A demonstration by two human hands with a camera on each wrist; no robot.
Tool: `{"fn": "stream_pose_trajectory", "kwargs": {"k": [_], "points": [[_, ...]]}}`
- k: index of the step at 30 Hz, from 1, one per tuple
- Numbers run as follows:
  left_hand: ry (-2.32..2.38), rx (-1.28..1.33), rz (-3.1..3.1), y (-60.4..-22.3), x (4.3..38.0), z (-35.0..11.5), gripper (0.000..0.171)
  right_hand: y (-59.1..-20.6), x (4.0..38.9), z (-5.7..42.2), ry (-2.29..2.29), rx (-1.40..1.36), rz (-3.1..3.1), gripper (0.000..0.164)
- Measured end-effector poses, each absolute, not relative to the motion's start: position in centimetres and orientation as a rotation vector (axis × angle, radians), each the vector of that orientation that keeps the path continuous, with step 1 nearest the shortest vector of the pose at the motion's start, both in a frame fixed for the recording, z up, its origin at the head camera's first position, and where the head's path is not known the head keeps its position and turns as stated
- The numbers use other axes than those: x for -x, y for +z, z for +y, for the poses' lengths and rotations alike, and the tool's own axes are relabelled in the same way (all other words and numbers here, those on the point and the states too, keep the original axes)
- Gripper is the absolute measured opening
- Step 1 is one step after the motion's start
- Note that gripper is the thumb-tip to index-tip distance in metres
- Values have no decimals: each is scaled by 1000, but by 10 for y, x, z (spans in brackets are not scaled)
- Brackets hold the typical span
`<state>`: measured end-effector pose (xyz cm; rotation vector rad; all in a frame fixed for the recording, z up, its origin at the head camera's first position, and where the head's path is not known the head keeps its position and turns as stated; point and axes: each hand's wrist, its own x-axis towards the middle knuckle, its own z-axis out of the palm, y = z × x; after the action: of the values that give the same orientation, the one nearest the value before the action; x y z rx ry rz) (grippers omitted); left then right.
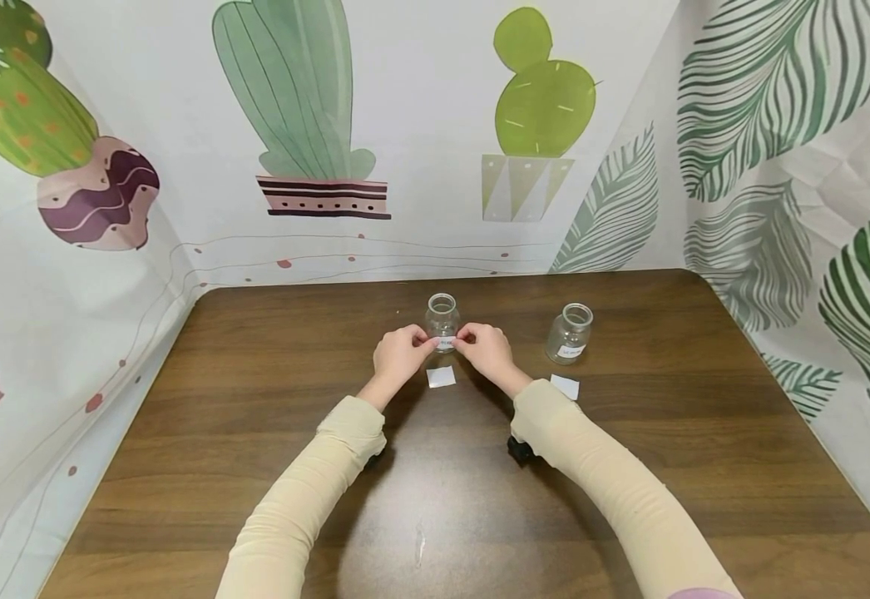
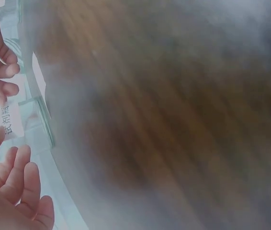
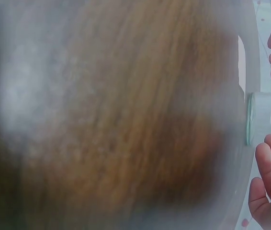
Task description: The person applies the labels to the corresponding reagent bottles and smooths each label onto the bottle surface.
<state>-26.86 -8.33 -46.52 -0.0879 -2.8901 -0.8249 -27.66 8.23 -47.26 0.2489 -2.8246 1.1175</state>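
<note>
A clear glass jar [image 1: 442,309] stands upright near the table's back edge. At its front lies a small white label [image 1: 446,342] with printed characters. The left hand [image 1: 399,353] pinches the label's left end between thumb and fingertip, and the right hand [image 1: 486,353] pinches its right end. In the left wrist view the label [image 2: 12,120] spans the gap between both hands in front of the glass. Whether it is stuck down or only held against the jar, I cannot tell. Below the jar sits a small white paper piece [image 1: 441,377].
To the right, another glass jar [image 1: 574,324] stands with a white label on its front. Before it lies a second white paper piece [image 1: 565,387]. The brown wooden table [image 1: 435,499] meets a printed cloth backdrop [image 1: 435,200] at the back and sides.
</note>
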Motion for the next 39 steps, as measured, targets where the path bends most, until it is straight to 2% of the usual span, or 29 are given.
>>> {"fn": "stream_pose_trajectory", "kwargs": {"k": [4,10,12,19,25,39], "points": [[-820,70,-2897,-465,269,-85,35,-473,277,83,1148,-221,-2829,20],[-803,210,-2886,-461,274,-84,64,-472,279,80,1174,-189,-2857,57],[-795,260,-2887,-460,275,-84,67,-471,280,78,1173,-207,-2869,63],[-780,309,-2866,-461,278,-83,56,-468,283,74,1155,-252,-2886,61],[-781,329,-2851,-460,280,-82,55,-470,286,71,1147,-225,-2874,61],[-573,373,-2864,-465,284,-74,73,-472,285,67,1001,-266,-2882,67]]}}
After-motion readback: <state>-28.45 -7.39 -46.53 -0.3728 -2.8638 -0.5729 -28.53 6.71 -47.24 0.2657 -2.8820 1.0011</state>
